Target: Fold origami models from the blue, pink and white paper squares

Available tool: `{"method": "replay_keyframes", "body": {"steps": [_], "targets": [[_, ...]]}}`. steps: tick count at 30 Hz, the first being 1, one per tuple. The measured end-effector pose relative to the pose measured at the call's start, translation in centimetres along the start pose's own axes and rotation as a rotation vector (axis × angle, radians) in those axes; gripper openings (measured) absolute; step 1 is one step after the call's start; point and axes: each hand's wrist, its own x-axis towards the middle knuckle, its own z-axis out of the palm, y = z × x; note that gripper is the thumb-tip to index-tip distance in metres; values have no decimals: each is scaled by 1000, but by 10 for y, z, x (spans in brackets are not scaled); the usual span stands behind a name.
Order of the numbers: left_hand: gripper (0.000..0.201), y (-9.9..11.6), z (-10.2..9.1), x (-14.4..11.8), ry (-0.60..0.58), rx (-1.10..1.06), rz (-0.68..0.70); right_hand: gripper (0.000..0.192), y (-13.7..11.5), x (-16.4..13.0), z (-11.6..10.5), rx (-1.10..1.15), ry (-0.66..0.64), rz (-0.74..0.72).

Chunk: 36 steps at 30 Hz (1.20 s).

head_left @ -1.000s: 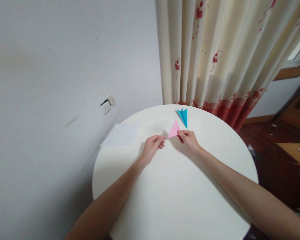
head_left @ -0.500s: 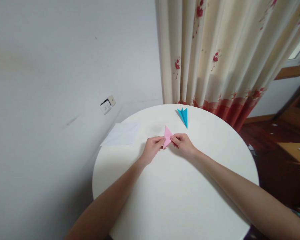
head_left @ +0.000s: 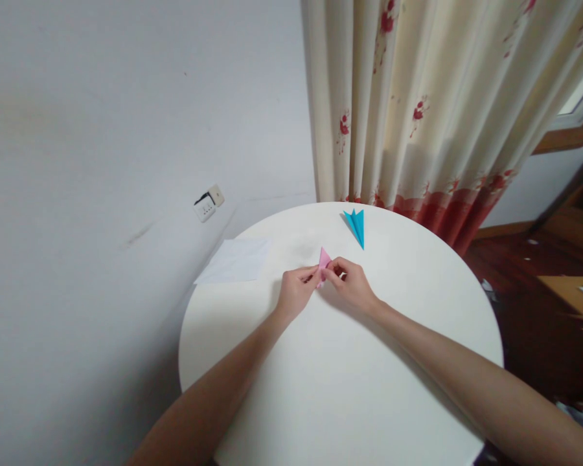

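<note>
A small folded pink paper (head_left: 323, 259) sits between my two hands near the middle of a round white table (head_left: 340, 382). My left hand (head_left: 296, 292) pinches its left side and my right hand (head_left: 348, 285) pinches its right side; only the pink tip shows above my fingers. A folded blue paper shape (head_left: 356, 225) lies flat farther back on the table, apart from both hands.
A white sheet of paper (head_left: 236, 260) lies at the table's left rim, overhanging toward the wall. A wall socket (head_left: 208, 204) is behind it. A cream curtain with red flowers (head_left: 418, 103) hangs behind the table. Dark wooden floor lies to the right.
My right hand carried the pink paper left to my left hand, which took hold of it. The paper went from a wide triangle to a narrow shape, mostly hidden by fingers.
</note>
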Motion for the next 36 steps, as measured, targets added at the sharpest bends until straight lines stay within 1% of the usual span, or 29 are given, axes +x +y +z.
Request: {"method": "replay_keyframes", "body": {"steps": [3,5,8,11,14,20,25,29,32,34,36], "targets": [[32,3,1,-2,-81,-5,27,28,2,0,0,103,-43,38],[30,3,2,-2,-100,-30,29,30,5,1,-1,144,-47,45],[31,-1,3,-2,-89,-107,3,32,8,1,-4,168,-56,52],[39,-5,5,-1,-63,-190,-56,34,8,2,-5,182,-73,61],[47,-7,6,0,-37,-249,-107,32,7,2,-5,181,-75,39],[49,-9,8,1,-13,-322,-134,30,8,3,-6,115,-56,21],[50,-3,10,0,21,-301,-125,22,8,3,-6,52,-55,-3],[37,1,10,-1,35,-241,-90,18,6,3,-6,-36,-47,-25],[29,3,8,0,111,-144,-69,18,5,2,-5,-132,-14,-6],[28,4,7,1,163,-86,-59,19,5,1,-5,-216,19,13],[28,5,6,2,177,-56,-43,20,6,0,-3,-280,48,33]]}}
